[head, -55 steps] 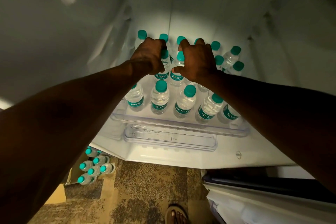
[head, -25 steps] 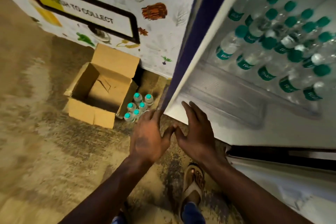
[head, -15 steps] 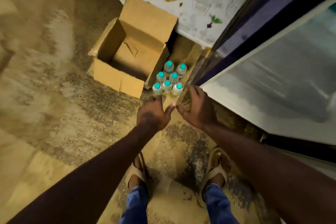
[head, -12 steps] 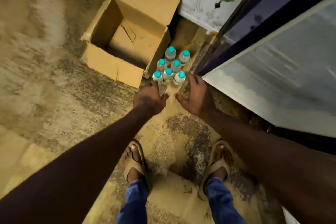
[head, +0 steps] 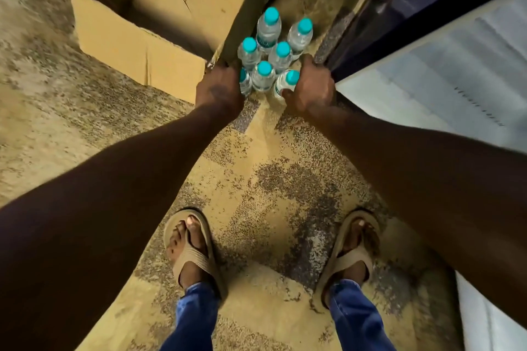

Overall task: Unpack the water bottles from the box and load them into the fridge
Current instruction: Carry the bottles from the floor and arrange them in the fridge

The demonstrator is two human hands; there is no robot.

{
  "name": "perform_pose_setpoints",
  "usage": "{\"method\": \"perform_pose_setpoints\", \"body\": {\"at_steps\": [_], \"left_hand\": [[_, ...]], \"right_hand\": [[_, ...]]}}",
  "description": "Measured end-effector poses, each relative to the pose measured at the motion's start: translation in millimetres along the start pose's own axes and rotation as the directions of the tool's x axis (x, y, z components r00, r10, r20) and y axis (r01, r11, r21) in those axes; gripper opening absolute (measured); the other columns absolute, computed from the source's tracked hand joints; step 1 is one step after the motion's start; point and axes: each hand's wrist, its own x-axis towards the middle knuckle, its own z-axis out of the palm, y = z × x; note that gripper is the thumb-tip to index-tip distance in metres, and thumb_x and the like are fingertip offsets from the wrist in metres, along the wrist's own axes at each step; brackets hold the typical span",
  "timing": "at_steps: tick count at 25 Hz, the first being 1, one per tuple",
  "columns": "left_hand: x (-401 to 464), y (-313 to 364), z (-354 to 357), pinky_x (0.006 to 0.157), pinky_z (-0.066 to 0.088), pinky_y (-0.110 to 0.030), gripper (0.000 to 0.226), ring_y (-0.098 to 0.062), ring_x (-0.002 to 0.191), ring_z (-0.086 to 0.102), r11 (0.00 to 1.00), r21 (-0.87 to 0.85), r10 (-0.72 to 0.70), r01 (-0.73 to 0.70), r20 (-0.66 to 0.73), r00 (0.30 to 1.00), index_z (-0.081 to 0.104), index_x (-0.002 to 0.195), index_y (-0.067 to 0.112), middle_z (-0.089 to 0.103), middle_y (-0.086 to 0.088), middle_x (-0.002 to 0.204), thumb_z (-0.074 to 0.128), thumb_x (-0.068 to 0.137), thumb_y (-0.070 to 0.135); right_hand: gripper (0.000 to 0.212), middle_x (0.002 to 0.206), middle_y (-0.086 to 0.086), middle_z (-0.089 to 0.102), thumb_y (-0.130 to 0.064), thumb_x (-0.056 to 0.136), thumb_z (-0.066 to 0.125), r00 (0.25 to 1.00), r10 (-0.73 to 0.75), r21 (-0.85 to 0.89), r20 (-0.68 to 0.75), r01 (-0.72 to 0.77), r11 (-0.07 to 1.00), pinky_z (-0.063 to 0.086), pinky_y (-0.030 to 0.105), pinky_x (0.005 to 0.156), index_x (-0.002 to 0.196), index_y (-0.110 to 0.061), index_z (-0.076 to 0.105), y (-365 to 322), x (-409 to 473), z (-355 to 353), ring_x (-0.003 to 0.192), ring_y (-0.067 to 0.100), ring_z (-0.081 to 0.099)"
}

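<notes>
Both hands have descended since half a second ago from above the floor to the cluster of clear plastic water bottles with teal caps (head: 266, 48), which stands upright on the speckled tan floor (head: 271, 168). Seven bottles are visible, packed close together, between the open brown cardboard box (head: 137, 40) and the dark blue edge of the fridge door (head: 370, 25). Left hand (head: 219, 88) is curled against the cluster's left side, covering part of the nearest left bottle. Right hand (head: 310, 88) is wrapped around the nearest right bottle, thumb across its front. Box interior shows only cardboard. Fridge's pale interior (head: 445, 71) lies to the right. Two feet in tan sandals (head: 194, 253) stand below.
</notes>
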Motion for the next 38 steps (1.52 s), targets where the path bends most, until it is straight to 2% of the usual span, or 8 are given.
{"method": "perform_pose_setpoints", "body": {"at_steps": [7, 11, 16, 18, 20, 25, 34, 38], "left_hand": [[13.2, -1.1, 31.4, 0.095, 0.052, -0.044, 0.061, -0.032, 0.12, 0.058, 0.995, -0.1, -0.013, 0.007, -0.064, 0.998, 0.044, 0.142, 0.018, 0.052, -0.013, 0.141, 0.071, 0.088, 0.01], [3.6, -6.0, 36.4, 0.098, 0.052, -0.037, 0.063, -0.026, 0.121, 0.06, 0.938, -0.345, -0.051, 0.025, -0.068, 0.996, 0.045, 0.142, 0.02, 0.062, -0.008, 0.134, 0.074, 0.086, 0.012], [-30.1, -33.0, 40.8, 0.099, 0.053, -0.032, 0.06, -0.018, 0.115, 0.064, 0.478, -0.834, -0.315, 0.276, 0.131, 0.94, 0.06, 0.132, 0.015, 0.067, -0.003, 0.127, 0.085, 0.077, 0.018], [-45.6, -40.1, 34.6, 0.095, 0.056, -0.033, 0.053, -0.015, 0.106, 0.067, 0.216, -0.924, -0.288, 0.315, 0.248, 0.925, 0.061, 0.13, 0.009, 0.068, -0.005, 0.124, 0.081, 0.081, 0.01], [-62.9, -42.5, 21.0, 0.079, 0.055, -0.023, 0.047, -0.007, 0.096, 0.064, 0.098, -0.929, -0.202, 0.356, 0.332, 0.921, 0.059, 0.132, 0.009, 0.068, -0.004, 0.123, 0.074, 0.087, 0.008], [-97.8, -47.3, 0.5, 0.08, 0.049, -0.03, 0.03, -0.011, 0.097, 0.066, 0.004, -0.921, -0.024, 0.39, 0.39, 0.921, 0.062, 0.124, 0.017, 0.072, 0.002, 0.112, 0.065, 0.094, 0.012], [-141.7, -22.5, -26.0, 0.082, 0.042, -0.035, 0.017, -0.012, 0.097, 0.063, -0.044, -0.934, -0.03, 0.354, 0.356, 0.934, 0.065, 0.106, 0.023, 0.073, 0.011, 0.104, 0.071, 0.09, 0.026], [-164.2, -2.7, -32.8, 0.069, 0.053, -0.027, 0.016, -0.007, 0.091, 0.07, -0.089, -0.938, 0.005, 0.334, 0.335, 0.942, 0.062, 0.103, 0.024, 0.074, 0.009, 0.103, 0.07, 0.09, 0.02]], "right_hand": [[0.057, 0.126, 0.003, 0.062, -0.025, 0.084, 0.08, 0.993, 0.107, 0.402, 0.056, -0.12, 0.908, 0.045, 0.021, 0.083, 0.13, -0.017, 0.047, 10.9, 12.0, 26.8, 0.115, 0.017, 0.06], [0.059, 0.136, 0.007, 0.058, -0.022, 0.088, 0.076, 0.99, 0.123, 0.436, 0.075, -0.144, 0.889, 0.048, 0.028, 0.097, 0.135, -0.016, 0.041, 10.7, 9.3, 30.9, 0.124, 0.023, 0.058], [0.06, 0.135, 0.008, 0.061, -0.006, 0.084, 0.078, 0.998, 0.063, 0.716, 0.021, -0.059, 0.696, 0.051, 0.036, 0.104, 0.136, -0.009, 0.048, 29.4, -29.4, 38.4, 0.118, 0.017, 0.059], [0.058, 0.134, 0.007, 0.062, -0.006, 0.088, 0.073, 0.996, -0.002, 0.778, 0.094, -0.072, 0.624, 0.053, 0.037, 0.101, 0.14, -0.009, 0.047, 37.9, -44.7, 31.0, 0.116, 0.016, 0.062], [0.054, 0.129, 0.007, 0.065, -0.007, 0.093, 0.068, 0.982, -0.094, 0.825, 0.162, -0.082, 0.559, 0.056, 0.037, 0.097, 0.142, -0.009, 0.047, 43.0, -56.5, 21.3, 0.114, 0.017, 0.065], [0.044, 0.118, 0.001, 0.068, -0.006, 0.098, 0.058, 0.924, -0.266, 0.914, 0.274, -0.164, 0.37, 0.053, 0.021, 0.08, 0.142, -0.008, 0.048, 42.2, -85.4, -2.3, 0.105, 0.01, 0.066], [0.031, 0.108, 0.01, 0.073, -0.017, 0.095, 0.062, 0.896, -0.295, 0.914, 0.331, -0.227, 0.337, 0.057, 0.033, 0.075, 0.122, -0.002, 0.063, 31.8, -127.4, -24.3, 0.093, 0.019, 0.072], [0.043, 0.122, 0.023, 0.068, -0.02, 0.092, 0.068, 0.887, -0.298, 0.926, 0.353, -0.286, 0.246, 0.054, 0.054, 0.095, 0.127, 0.005, 0.061, 30.5, -146.1, -26.1, 0.112, 0.041, 0.067]]}}
